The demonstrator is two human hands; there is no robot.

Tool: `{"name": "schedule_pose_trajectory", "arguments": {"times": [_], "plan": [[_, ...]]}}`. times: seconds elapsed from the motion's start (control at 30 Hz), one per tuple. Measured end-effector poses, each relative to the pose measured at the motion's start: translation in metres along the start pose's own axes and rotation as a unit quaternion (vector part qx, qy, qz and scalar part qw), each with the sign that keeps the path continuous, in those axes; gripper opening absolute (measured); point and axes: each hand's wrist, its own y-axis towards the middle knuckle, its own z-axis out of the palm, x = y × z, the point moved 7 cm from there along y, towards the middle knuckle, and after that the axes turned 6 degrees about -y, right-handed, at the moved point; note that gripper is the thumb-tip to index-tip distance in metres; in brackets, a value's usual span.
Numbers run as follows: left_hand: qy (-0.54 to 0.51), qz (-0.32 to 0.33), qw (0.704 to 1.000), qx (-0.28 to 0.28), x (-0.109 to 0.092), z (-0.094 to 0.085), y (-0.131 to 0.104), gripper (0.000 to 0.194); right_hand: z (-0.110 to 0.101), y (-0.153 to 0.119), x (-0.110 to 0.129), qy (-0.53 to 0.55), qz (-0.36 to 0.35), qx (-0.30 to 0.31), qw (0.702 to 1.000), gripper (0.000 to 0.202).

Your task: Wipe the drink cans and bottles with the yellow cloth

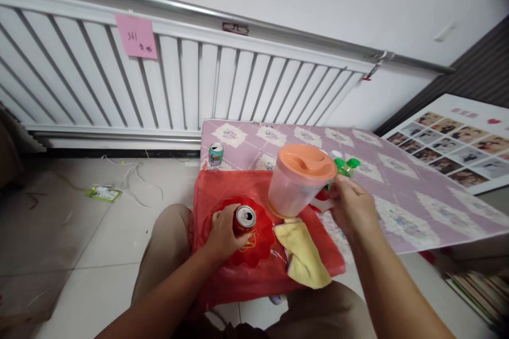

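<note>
My left hand (pixel 223 237) is wrapped round an opened red drink can (pixel 245 217), upright over a red scalloped plate (pixel 258 254). My right hand (pixel 352 204) grips the handle of a clear plastic pitcher (pixel 290 196) with an orange lid (pixel 306 161). The pitcher stands nearly upright, slightly tilted, to the right of the can; whether its base touches the table cannot be seen clearly. A folded yellow cloth (pixel 304 254) lies just in front of the pitcher. Under these things a red plastic sheet (pixel 207 185) covers the near part of the table.
A green opened can (pixel 216 154) stands at the table's back left. Green-capped bottles (pixel 352 164) are partly hidden behind my right hand. The table has a purple patterned cloth (pixel 397 169). Behind it runs a white radiator (pixel 246 85); a photo board (pixel 457 143) leans at right.
</note>
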Motion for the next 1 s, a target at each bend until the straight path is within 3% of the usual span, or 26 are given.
{"name": "schedule_pose_trajectory", "arguments": {"times": [0.27, 0.5, 0.7, 0.83, 1.0], "plan": [[0.018, -0.005, 1.0, 0.002, 0.0, 0.002, 0.0, 0.067, 0.053, 0.01, -0.045, 0.084, 0.016, -0.015, 0.996, 0.042], [0.022, -0.01, 1.0, -0.009, 0.001, 0.001, 0.001, 0.068, 0.075, 0.019, -0.061, 0.073, 0.023, -0.036, 0.996, 0.038], [0.02, -0.009, 1.0, -0.007, 0.003, 0.003, 0.0, 0.067, 0.081, 0.02, -0.069, 0.043, 0.018, -0.022, 0.999, 0.039], [0.018, -0.003, 1.0, -0.004, 0.002, 0.003, 0.0, 0.066, 0.08, 0.023, -0.078, 0.021, 0.01, 0.02, 1.0, 0.046], [0.014, -0.006, 1.0, 0.001, 0.003, 0.003, 0.0, 0.068, 0.051, 0.017, -0.084, -0.02, -0.007, 0.062, 0.998, 0.059]]}}
